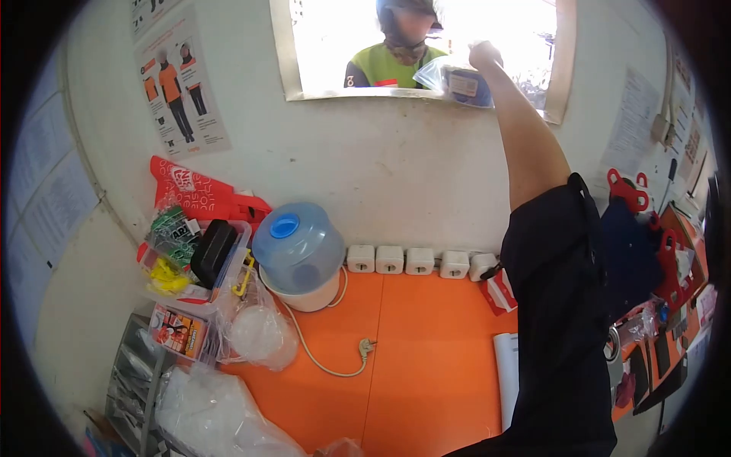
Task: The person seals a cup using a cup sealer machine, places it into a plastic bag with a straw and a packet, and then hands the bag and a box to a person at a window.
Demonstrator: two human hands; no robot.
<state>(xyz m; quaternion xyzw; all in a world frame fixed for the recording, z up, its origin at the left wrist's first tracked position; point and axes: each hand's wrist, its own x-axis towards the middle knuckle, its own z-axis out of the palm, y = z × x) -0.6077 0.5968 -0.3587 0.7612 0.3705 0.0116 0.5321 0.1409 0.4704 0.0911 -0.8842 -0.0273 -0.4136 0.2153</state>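
My right hand (483, 55) reaches up to the window opening, its fingers closed on the top of a clear plastic bag (432, 75). Inside the bag is a dark blue item with a white label (463, 84); its kind cannot be made out. The bag hangs at the window sill (365, 94). Beyond the opening stands a person in a green and black jacket (371, 65) and a helmet, facing me. My left hand is out of view.
On the orange table (411, 327) stand a blue water jug on a white base (299, 247), a plastic box (242, 232) of goods and a plug on a cable (365, 349). White sockets (420, 261) line the wall. Red bags (628, 190) hang at right.
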